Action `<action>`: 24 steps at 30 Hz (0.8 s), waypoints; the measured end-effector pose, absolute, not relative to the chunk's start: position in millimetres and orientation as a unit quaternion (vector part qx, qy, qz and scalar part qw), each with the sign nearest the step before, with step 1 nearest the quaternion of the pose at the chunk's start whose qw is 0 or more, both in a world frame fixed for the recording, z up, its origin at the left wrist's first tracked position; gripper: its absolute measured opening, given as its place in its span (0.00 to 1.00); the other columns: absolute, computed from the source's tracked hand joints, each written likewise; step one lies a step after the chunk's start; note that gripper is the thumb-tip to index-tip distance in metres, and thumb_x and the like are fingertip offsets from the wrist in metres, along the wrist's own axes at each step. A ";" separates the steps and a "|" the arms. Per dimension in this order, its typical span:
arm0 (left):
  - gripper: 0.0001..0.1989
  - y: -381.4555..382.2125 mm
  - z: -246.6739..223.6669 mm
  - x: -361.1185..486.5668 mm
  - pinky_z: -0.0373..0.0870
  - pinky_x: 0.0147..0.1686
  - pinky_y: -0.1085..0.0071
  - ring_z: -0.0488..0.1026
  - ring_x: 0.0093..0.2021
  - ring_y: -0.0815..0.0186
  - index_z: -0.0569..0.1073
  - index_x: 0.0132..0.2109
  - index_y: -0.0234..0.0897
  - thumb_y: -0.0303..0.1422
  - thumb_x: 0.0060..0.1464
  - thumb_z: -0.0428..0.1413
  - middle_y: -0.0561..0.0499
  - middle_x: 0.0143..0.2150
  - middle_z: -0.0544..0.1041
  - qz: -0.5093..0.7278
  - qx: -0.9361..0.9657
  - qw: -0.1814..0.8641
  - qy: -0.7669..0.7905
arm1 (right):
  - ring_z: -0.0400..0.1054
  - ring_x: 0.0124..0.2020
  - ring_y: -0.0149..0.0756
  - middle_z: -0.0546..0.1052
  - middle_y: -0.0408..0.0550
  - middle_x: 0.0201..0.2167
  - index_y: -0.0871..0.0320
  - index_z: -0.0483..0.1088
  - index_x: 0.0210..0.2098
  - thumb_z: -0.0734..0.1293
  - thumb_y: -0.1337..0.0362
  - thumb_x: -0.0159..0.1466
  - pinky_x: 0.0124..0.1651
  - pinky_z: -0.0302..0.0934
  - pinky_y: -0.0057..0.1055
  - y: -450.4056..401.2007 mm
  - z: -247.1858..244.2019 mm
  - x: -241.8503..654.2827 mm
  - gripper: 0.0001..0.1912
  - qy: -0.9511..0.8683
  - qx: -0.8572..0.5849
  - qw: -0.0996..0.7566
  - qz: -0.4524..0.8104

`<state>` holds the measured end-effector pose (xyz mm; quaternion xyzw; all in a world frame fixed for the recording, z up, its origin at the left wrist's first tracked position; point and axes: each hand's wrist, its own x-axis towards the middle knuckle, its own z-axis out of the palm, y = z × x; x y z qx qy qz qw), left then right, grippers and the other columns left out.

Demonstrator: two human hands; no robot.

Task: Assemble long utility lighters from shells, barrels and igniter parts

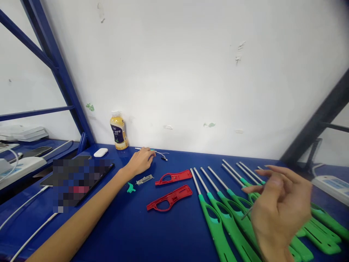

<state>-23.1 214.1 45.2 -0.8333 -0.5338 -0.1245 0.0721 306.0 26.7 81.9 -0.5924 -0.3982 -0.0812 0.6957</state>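
Observation:
My left hand reaches to the back of the blue table, its fingers closed over a thin metal lighter tube with a wire trailing out to the right. Most of that part is hidden under the fingers. Two red lighter shell halves lie open on the table, with a clear fuel tank and a small green trigger to their left. My right hand is raised over green stick lighters, fingers curled; a thin metal rod pokes out below it.
A yellow bottle and a white earphone case stand by the wall. At left, a blurred-out tablet lies with white cables. Blue rack posts rise on the left; a power strip sits at far right.

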 end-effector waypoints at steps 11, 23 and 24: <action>0.19 240.0 38.9 -48.2 0.78 0.53 0.52 0.77 0.55 0.55 0.73 0.61 0.37 0.39 0.69 0.60 0.42 0.60 0.75 -0.119 -0.845 0.112 -0.509 | 0.64 0.17 0.24 0.79 0.45 0.41 0.56 0.70 0.52 0.60 0.53 0.76 0.23 0.58 0.29 26.2 78.2 305.3 0.15 -0.450 -0.586 0.670 -0.072; 0.18 231.3 40.7 -45.4 0.78 0.52 0.52 0.78 0.54 0.55 0.73 0.61 0.36 0.39 0.69 0.60 0.43 0.59 0.76 -0.114 -0.840 0.113 -0.518 | 0.66 0.22 0.31 0.79 0.45 0.41 0.54 0.71 0.51 0.60 0.52 0.73 0.30 0.60 0.34 24.3 78.5 310.1 0.16 -0.447 -0.611 0.651 -0.061; 0.18 229.8 42.8 -44.0 0.79 0.52 0.52 0.78 0.53 0.55 0.73 0.61 0.36 0.39 0.69 0.60 0.43 0.59 0.76 -0.119 -0.839 0.113 -0.519 | 0.68 0.24 0.33 0.79 0.46 0.41 0.55 0.72 0.51 0.60 0.52 0.73 0.31 0.60 0.34 24.3 78.5 309.8 0.16 -0.449 -0.609 0.651 -0.061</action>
